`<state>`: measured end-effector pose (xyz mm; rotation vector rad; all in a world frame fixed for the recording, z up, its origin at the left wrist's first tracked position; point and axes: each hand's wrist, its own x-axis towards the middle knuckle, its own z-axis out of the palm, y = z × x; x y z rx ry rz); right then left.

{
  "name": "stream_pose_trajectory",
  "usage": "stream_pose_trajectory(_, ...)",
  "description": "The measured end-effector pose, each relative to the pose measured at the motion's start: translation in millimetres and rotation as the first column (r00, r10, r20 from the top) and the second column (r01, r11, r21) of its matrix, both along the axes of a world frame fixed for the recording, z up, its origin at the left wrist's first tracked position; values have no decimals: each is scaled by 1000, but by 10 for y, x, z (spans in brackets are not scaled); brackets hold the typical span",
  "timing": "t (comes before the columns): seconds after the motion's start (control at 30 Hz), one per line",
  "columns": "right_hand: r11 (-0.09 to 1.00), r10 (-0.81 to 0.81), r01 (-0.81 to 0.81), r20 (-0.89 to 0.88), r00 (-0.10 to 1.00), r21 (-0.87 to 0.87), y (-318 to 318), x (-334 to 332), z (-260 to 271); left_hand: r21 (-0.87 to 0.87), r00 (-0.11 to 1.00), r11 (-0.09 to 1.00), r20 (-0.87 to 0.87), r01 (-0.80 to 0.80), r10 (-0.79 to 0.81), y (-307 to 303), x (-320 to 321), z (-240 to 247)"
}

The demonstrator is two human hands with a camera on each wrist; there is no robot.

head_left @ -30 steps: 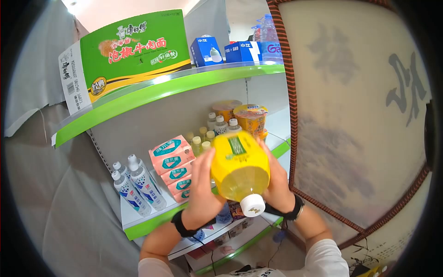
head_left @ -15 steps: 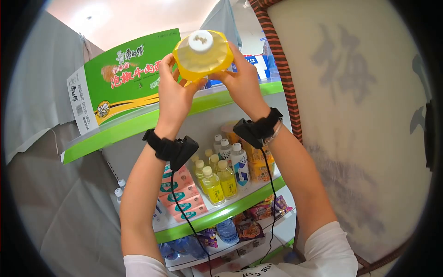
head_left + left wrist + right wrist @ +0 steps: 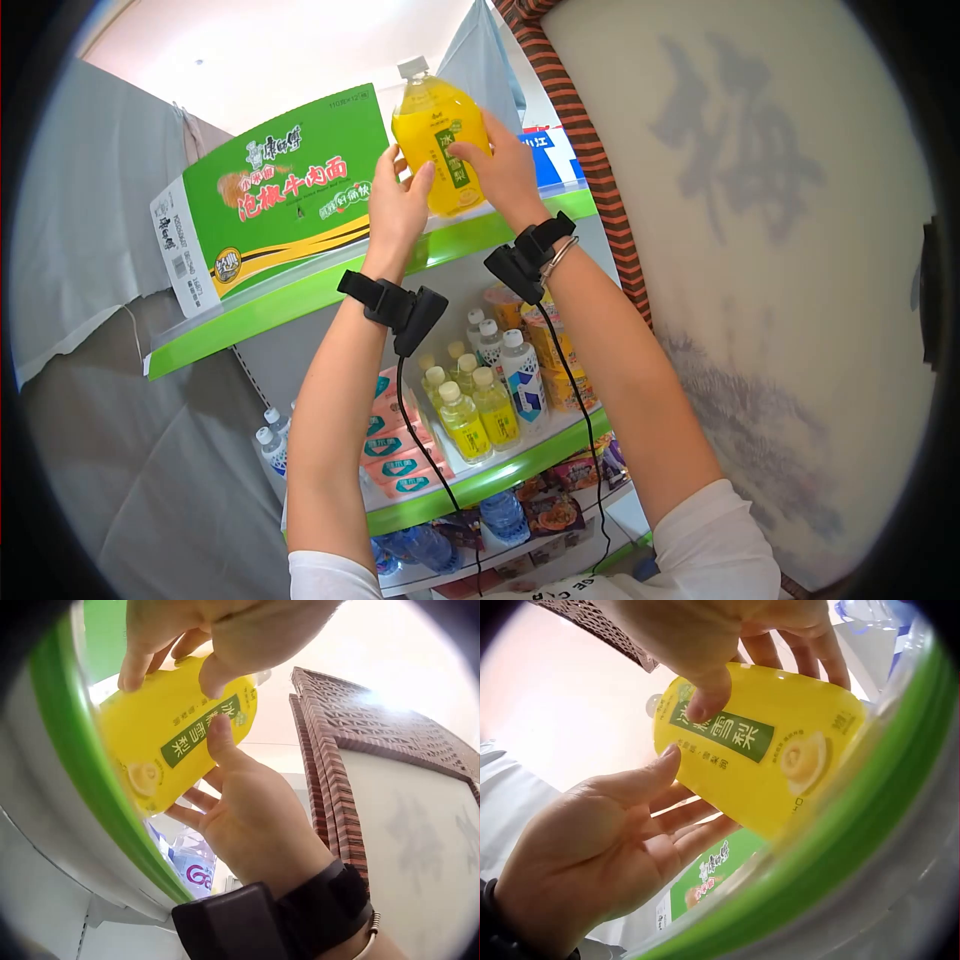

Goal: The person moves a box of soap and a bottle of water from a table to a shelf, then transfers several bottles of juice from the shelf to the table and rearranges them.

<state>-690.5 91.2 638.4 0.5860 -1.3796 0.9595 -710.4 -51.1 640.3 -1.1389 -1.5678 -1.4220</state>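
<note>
Half a second ago the yellow bottle [image 3: 440, 140] was tipped with its cap toward the head camera. Now it stands upright, base at the top shelf's [image 3: 300, 288] front edge. The right hand [image 3: 505, 170] grips it, thumb on the label and fingers behind. The left hand [image 3: 400, 205] steadies its side with nearly straight fingers. The bottle is in the gap between the green carton [image 3: 270, 195] and the blue boxes [image 3: 542, 150].

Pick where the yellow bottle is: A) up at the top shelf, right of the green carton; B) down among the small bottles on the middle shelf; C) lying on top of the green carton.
A: the yellow bottle stands upright at the top shelf rim, right of the green carton, the right hand gripping it.
</note>
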Motion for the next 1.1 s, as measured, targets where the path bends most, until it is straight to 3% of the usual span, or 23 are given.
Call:
stream_pose_trajectory(0.1,995,-79,82,71,994,-48,13,-127,7,32,996,997,52,-72,70,40,53,-34)
stream_pose_trajectory(0.17,989,-131,137,83,988,-64,29,-220,-1,-104,985,987,115,-120,132,32,170,13)
stream_pose_trajectory(0.2,980,-174,185,131,976,-78,34,-250,-17,-102,985,988,113,-119,130,26,93,15)
stream_pose_trajectory(0.27,969,-215,233,178,960,-86,47,-264,-56,-324,984,932,10,-164,177,24,-117,-1)
stream_pose_trajectory(0.37,960,-269,281,258,928,-9,41,-271,-123,-307,984,936,-14,-173,177,37,-43,-91)
stream_pose_trajectory(0.43,949,-304,313,163,939,-33,33,-281,-158,-320,984,932,-3,-170,178,30,0,-107)
stream_pose_trajectory(0.77,945,-307,323,218,926,-42,-30,-166,-239,-344,995,938,65,-47,73,27,-165,-156)
stream_pose_trajectory(0.9,869,-495,495,-35,868,-11,-138,-51,-434,-230,999,972,47,35,-25,-25,38,-273)
stream_pose_trajectory(0.93,839,-541,543,-138,829,-27,-192,85,-534,-174,996,985,-89,-12,-3,-72,141,-382)
stream_pose_trajectory(1.0,917,-380,397,-211,901,45,-298,462,-773,-108,941,985,-325,-132,91,-206,434,-676)
stream_pose_trajectory(1.03,937,-306,327,-162,938,126,-347,711,-911,-94,891,973,-429,-211,152,-313,627,-862)
stream_pose_trajectory(1.1,939,-228,230,-39,973,257,-402,1097,-1329,-268,904,953,-427,-139,12,-579,1002,-1254)
